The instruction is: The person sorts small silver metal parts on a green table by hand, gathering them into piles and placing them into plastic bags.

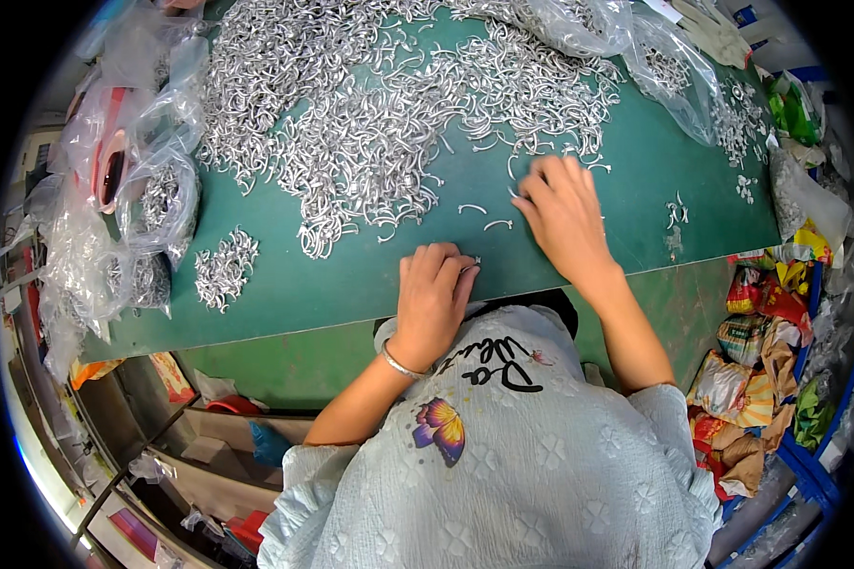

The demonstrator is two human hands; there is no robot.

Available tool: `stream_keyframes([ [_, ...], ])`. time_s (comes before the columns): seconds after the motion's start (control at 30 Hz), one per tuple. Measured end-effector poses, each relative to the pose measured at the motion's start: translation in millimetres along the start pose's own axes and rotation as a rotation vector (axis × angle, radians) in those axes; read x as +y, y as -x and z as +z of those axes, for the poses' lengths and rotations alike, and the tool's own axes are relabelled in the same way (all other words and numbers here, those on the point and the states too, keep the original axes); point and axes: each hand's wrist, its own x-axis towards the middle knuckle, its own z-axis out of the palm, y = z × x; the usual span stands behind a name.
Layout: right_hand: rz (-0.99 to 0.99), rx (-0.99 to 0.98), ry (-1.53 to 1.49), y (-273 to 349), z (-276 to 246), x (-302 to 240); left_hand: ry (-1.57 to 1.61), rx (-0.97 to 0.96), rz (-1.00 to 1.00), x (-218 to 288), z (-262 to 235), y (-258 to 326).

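Head view: the work in hand looks like sorting small curved silvery metal hooks, picked from the big loose heap (370, 123) that fills the upper middle of the frame on the green matted work surface (579, 266). The right hand (562, 213) lies palm-down at centre right, its fingers (541, 180) spread a little and pressed flat among stray hooks at the heap's lower edge; whether they pinch one I cannot tell. The left hand (434, 294) rests at the surface's near edge, centre frame, fingers curled narrow round what seems a small silvery piece (472, 263) at the fingertips. A metal bangle (403, 366) circles that wrist.

The step appears to be drawing single hooks out of the heap. The next move probably calls for a fine pinch on one of the two loose hooks (484, 216) lying between the hands, lifted without dragging neighbours.

Open room: a bare green strip runs along the near edge, widest at lower left beside a small separate pile of hooks (223, 268). Clear plastic bags (152, 204) crowd the left side, another bag (669, 66) the upper right. The near edge drops to a clutter of coloured wrappers (759, 351) at lower right, so a hook nudged off there could be lost.
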Motion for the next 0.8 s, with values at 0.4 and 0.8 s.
stream_keyframes([
  [0.4, -0.03, -0.209, -0.262, 44.1, -17.3, -20.7, 0.029, 0.019, -0.024, 14.0, 12.6, -11.8],
  [0.8, -0.06, -0.183, -0.393, 45.4, 2.6, -24.5, 0.148, 0.117, -0.161, 0.4, -2.6, -2.5],
])
